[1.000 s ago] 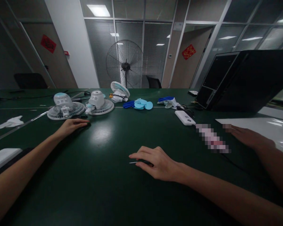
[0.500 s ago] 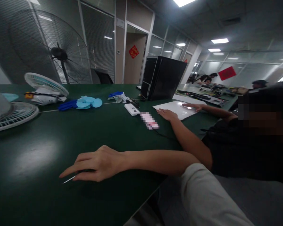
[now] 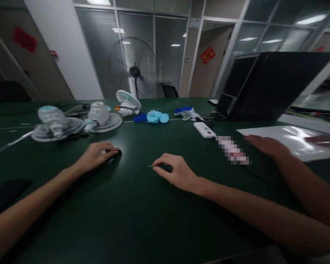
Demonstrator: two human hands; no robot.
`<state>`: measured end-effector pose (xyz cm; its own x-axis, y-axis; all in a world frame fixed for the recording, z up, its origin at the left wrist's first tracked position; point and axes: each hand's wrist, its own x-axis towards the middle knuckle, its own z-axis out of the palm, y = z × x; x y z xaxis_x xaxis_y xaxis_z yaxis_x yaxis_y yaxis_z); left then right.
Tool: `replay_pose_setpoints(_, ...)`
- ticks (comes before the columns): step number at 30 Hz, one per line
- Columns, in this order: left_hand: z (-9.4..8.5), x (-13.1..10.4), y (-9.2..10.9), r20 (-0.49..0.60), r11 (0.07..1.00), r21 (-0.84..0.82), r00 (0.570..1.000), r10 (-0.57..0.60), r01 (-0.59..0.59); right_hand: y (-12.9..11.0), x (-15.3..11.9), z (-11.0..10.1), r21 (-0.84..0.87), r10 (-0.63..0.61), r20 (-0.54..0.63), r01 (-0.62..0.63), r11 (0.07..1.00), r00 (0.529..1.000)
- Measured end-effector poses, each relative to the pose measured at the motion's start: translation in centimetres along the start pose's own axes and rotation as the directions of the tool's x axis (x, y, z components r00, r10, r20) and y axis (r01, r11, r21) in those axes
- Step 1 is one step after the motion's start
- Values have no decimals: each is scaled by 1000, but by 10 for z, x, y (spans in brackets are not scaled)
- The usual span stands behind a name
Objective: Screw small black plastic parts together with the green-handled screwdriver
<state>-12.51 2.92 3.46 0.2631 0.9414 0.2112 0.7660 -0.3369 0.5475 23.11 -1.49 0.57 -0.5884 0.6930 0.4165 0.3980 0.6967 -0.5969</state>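
The right hand [image 3: 178, 174] pinches a dark-handled screwdriver [image 3: 161, 167] flat at mid-counter, fingers curled to steady it; the left hand [image 3: 97, 156] lies half-closed over a small dark part [image 3: 116, 153] nearby, pinning it to the green counter [image 3: 132, 220].

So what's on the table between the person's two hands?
Nothing: the head view shows only bare green table between the left hand, resting on a small dark object, and the right hand, holding a thin tool.

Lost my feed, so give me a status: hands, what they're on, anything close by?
Left hand flat over small dark object. Right hand on thin dark tool, tip out left. Another person's hand rests to the right.
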Motion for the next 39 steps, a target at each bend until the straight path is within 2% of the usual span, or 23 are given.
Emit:
replay_pose_setpoints(1,13,4,-3,80,995,-60,993,86,-81,1,2,-1,1,30,-12,-30,1000,999)
replay_pose_setpoints(4,49,4,8,155,964,-230,973,170,-132,5,5,-2,-34,106,-25,-107,994,994)
replay_pose_setpoints(7,66,-10,32,217,933,-329,950,224,-145,7,6,-1,-106,137,-36,-140,985,990)
replay_pose_setpoints(11,66,-23,47,238,933,-321,940,244,-161,9,8,2,-115,150,-1,-149,982,989)
replay_pose_setpoints(16,65,-23,45,248,943,-310,946,207,-125,9,8,2,-50,130,44,-127,991,991)
replay_pose_setpoints(24,69,-23,47,270,914,-400,944,191,-71,7,6,1,-63,78,86,-72,995,993)
replay_pose_setpoints(31,69,-22,45,262,918,-389,945,197,-84,8,5,2,-53,54,122,-48,997,991)
replay_pose_setpoints(34,68,-22,46,265,922,-378,944,196,-85,3,11,4,-15,46,100,-44,999,994)
replay_pose_setpoints(39,67,-23,48,275,925,-368,940,202,-91,-7,21,6,131,-6,-28,10,991,1000)
